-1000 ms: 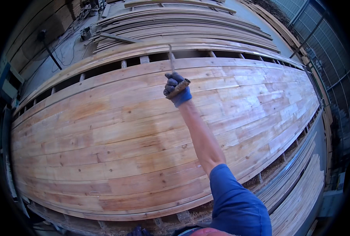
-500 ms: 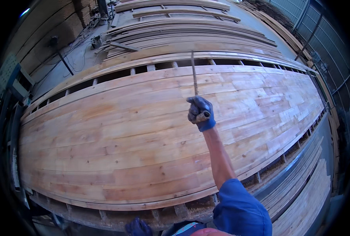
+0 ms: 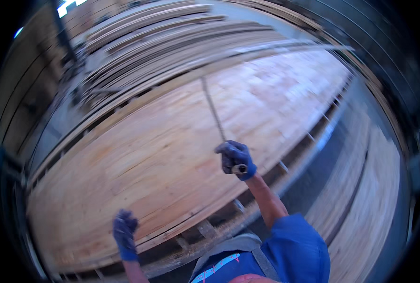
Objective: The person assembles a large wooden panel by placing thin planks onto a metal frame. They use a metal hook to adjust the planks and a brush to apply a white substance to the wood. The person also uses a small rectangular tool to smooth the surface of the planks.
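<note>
The right hand (image 3: 236, 158) wraps around the handle (image 3: 241, 169) of a long thin rod (image 3: 213, 108) pointing away over the wooden panel (image 3: 120, 174), probably gripped so for reach. The left hand (image 3: 125, 230) curls at the panel's near edge; whether it pinches anything, I cannot tell. Crosspieces (image 3: 206, 229) seemingly prop the panel.

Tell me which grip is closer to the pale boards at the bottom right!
Right. The right grip, holding a thin rod, is to the left of the pale boards, over the wooden panel; the left grip is farther left, by the panel's near edge.
</note>
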`<state>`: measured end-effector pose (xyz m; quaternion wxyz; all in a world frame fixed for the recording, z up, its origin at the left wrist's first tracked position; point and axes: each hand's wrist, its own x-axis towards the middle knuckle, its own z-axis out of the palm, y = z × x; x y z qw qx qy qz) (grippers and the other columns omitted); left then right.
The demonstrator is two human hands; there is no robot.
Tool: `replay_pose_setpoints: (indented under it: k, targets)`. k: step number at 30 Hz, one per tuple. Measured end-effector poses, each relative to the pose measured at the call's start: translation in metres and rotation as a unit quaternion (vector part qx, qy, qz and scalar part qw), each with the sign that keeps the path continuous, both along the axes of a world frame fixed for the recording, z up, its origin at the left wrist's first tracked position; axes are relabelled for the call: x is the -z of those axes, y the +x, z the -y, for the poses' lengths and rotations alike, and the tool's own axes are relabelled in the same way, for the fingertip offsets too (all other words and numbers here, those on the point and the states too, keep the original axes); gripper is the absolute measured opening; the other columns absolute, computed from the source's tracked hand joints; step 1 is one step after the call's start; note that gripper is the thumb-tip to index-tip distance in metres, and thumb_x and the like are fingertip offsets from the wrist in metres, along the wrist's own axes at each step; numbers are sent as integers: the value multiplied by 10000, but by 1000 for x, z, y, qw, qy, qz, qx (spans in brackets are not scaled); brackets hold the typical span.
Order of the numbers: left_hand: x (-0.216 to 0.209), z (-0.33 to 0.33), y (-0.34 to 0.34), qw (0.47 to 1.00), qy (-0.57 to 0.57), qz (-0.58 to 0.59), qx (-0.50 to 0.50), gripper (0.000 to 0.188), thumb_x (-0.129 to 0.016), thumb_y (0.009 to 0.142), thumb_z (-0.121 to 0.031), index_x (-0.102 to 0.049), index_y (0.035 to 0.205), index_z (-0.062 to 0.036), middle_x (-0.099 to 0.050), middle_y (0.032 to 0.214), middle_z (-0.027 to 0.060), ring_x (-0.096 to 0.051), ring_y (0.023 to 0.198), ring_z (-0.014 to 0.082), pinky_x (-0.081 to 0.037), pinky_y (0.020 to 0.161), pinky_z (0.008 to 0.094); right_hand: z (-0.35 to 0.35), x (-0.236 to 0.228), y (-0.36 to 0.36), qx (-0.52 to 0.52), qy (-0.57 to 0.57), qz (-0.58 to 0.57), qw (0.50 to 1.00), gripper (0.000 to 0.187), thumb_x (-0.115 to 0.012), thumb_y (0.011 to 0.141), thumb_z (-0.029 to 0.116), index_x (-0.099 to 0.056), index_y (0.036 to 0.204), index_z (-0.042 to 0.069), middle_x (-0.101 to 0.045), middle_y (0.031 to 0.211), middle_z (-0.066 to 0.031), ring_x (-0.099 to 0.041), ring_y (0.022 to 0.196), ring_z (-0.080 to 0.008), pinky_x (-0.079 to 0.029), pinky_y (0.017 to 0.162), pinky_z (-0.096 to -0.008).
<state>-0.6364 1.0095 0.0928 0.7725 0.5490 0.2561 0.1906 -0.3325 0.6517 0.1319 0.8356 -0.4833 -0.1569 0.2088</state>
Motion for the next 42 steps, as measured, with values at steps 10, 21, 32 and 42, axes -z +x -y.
replay_pose_setpoints:
  k: [10,21,32,42]
  targets:
    - [-1,-132,144,971,-235,33,-26,881,-678,761,-729,-545,1319,-60,-601,1284,134,-619,1093,229,-534,933,379,156,-13,-151,142,-66,-36,987,367,-598,981,298,-663,981,-64,-525,553,-33,-509,426,-120,-418,396,-271]
    - [32,125,119,990,-102,40,84,554,-603,912,-599,-601,1042,-60,-553,750,23,-489,615,125,-403,531,264,337,31,-226,269,-32,-60,961,333,-609,963,261,-679,923,-62,-597,595,-58,-552,447,-125,-434,400,-275]
    - [27,406,101,995,-58,6,84,567,-548,991,-455,-540,1295,23,-629,1004,113,-580,878,207,-504,823,341,570,51,-223,302,7,-186,935,362,-603,971,300,-658,999,-57,-537,593,-26,-500,435,-127,-418,386,-280]
    - [128,517,48,963,-192,-136,131,640,-626,922,-545,-556,1295,-30,-674,1096,148,-666,941,298,-552,826,442,654,110,-176,357,-24,-283,890,329,-593,964,268,-677,979,-49,-514,584,-11,-482,434,-119,-390,387,-286]
